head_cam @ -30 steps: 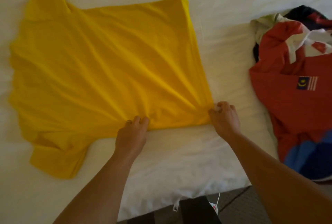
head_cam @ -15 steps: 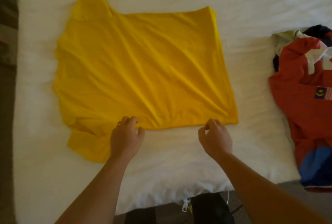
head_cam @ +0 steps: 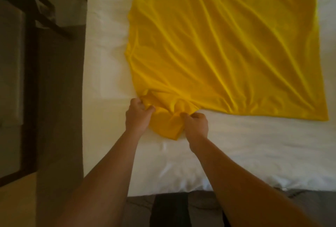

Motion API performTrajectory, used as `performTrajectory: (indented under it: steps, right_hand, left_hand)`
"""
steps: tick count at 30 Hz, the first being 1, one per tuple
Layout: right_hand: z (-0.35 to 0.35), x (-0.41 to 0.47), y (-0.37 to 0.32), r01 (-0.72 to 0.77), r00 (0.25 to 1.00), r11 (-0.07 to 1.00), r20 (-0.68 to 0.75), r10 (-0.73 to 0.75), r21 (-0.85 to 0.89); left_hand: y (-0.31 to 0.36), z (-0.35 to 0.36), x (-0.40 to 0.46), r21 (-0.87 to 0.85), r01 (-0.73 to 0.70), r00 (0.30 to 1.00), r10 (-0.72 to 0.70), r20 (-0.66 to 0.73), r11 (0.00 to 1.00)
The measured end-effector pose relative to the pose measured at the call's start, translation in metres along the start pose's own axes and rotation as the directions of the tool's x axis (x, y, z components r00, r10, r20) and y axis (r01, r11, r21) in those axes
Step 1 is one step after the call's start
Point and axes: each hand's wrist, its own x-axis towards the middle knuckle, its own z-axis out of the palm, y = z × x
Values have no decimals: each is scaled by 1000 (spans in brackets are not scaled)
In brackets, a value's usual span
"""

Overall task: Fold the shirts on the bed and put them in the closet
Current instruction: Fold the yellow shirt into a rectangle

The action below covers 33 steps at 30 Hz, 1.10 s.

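Yellow shirt flat on bed, hem rightward, left hand, right hand pinching near sleeve

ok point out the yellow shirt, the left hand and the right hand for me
yellow shirt (head_cam: 227, 48): head view, middle of the spread body.
left hand (head_cam: 139, 117): head view, back of the hand gripping the sleeve.
right hand (head_cam: 197, 124): head view, back of the hand pinching the sleeve.

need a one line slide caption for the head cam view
Both hands, left and right, grip the near sleeve of a yellow t-shirt spread on a white bed.
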Motion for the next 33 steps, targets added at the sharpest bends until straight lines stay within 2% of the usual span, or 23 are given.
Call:
performTrajectory:
  steps: [4, 9, 12, 14, 19, 21, 23, 25, 29, 31, 33]
  right_hand:
    - [-5, -6, 5, 22, 994, 997, 110, -14, -71]
    - [-17, -16, 15, 8, 969, 996, 248, 14, -87]
    - [-16, -20, 21, 52, 945, 979, 325, 16, -198]
    - [-18, -20, 23, 131, 919, 935, 393, 11, -331]
    - [-34, -10, 20, 204, 898, 834, 437, 49, -512]
    - [-37, -5, 19, 228, 896, 801, 441, 50, -553]
    - [-37, 0, 18, 259, 885, 767, 463, 55, -586]
    - [-35, 3, 15, 298, 868, 712, 490, 74, -635]
    - [-39, 13, 10, 402, 850, 512, 517, 99, -759]
    - [-43, 17, 0, 439, 854, 420, 514, 79, -794]
    - [-47, 19, -18, 523, 830, 283, 555, 44, -804]
  left_hand:
    - [-29, -6, -13, -92, 25, 995, -16, 98, 995]
    - [-89, -21, -47, -208, 91, 996, -91, 6, 974]
    - [-114, -22, -69, -241, 125, 992, -124, 18, 962]
    - [-120, -18, -78, -259, 142, 990, -144, 14, 955]
    - [-114, -9, -82, -69, 201, 968, -188, 168, 977]
    - [-105, -9, -77, -24, 231, 960, -224, 169, 973]
    - [-91, -10, -69, 19, 243, 964, -243, 110, 970]
    - [-76, -10, -57, -6, 221, 975, -221, 12, 975]
    - [-47, -8, -32, -138, 166, 979, -180, -96, 976]
    - [-44, -10, -26, -59, 124, 989, -128, -73, 990]
    - [-52, -12, -27, 115, 113, 993, -114, 1, 987]
